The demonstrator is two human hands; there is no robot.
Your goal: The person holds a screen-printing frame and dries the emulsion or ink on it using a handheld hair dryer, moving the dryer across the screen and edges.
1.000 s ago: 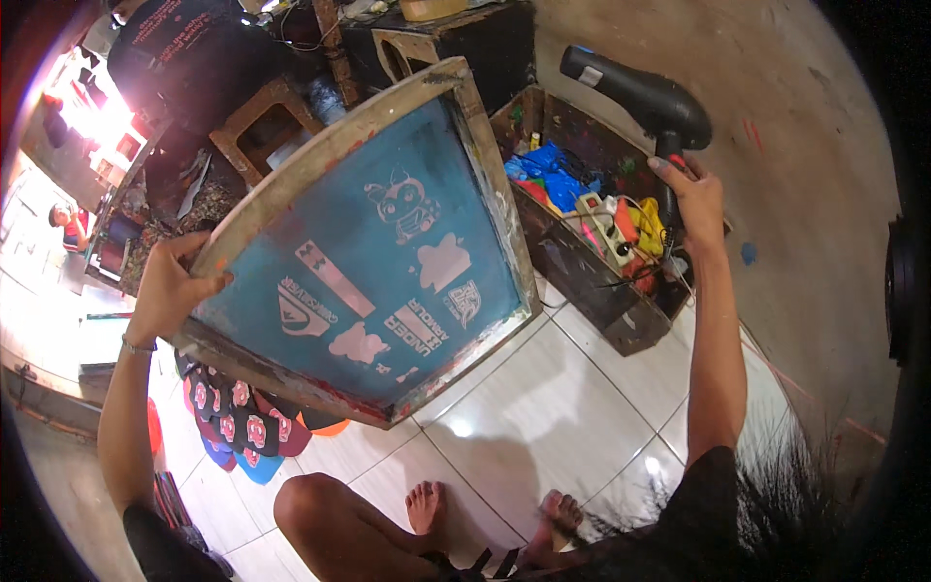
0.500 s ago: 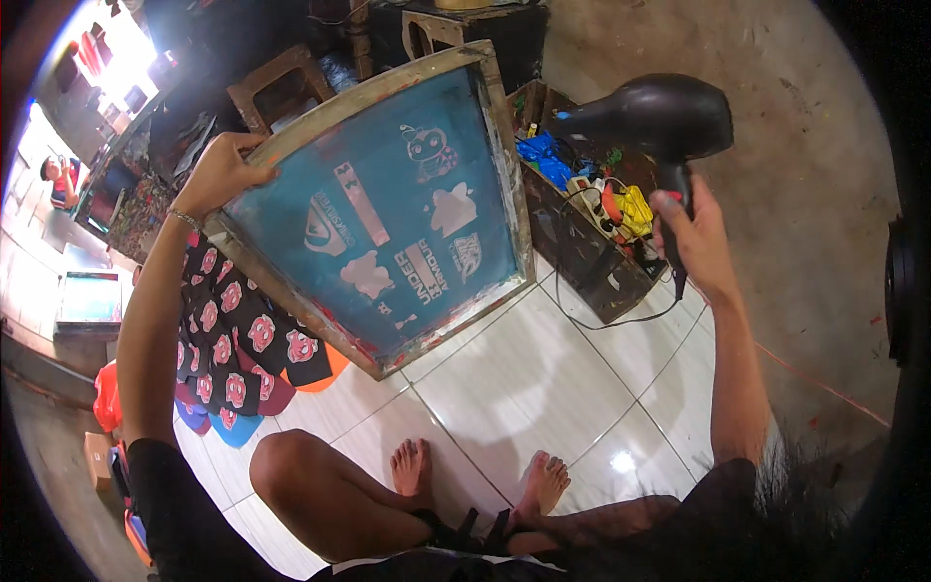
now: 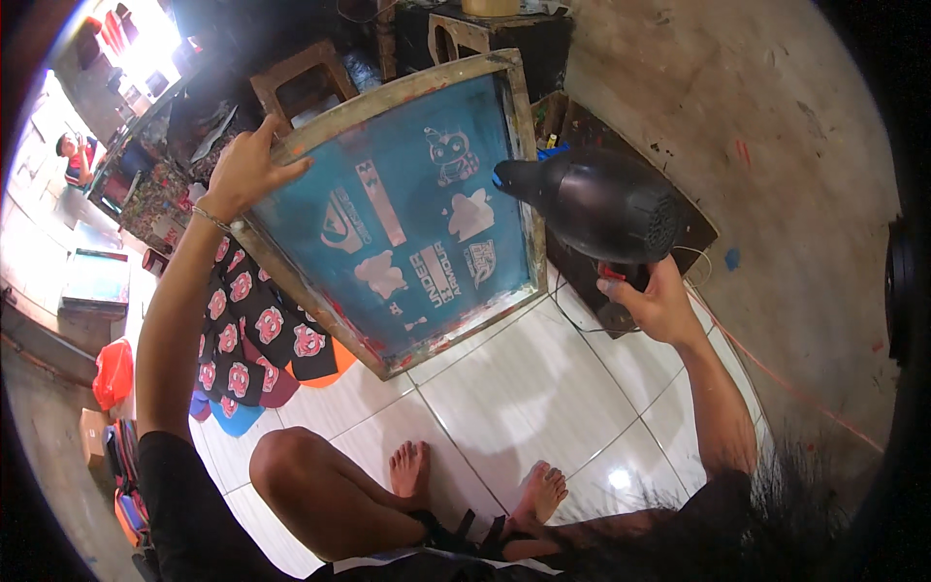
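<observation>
A wooden-framed printing screen point(image 3: 341, 218) with teal mesh and several pale stencil designs stands tilted on the tiled floor. My left hand point(image 3: 254, 173) grips its upper left edge, thumb over the front of the frame. In my right hand point(image 3: 652, 301) is a black hair dryer point(image 3: 606, 202), held by its handle. The dryer's nozzle points left at the mesh, close to the frame's right side and apart from it. Its cord hangs down below my hand and runs left over the tiles.
Dark cap panels with pink printed faces point(image 3: 260, 325) lie left of the screen. Behind the dryer stands a wooden box point(image 3: 684, 209), mostly hidden. Farther back are a wooden stool point(image 3: 305, 82) and a dark cabinet point(image 3: 543, 58). Another person point(image 3: 80, 158) is at the far left.
My right hand has brought the dryer left and down, its nozzle now near the screen's right side. The view has shifted slightly; my left hand still grips the frame.
</observation>
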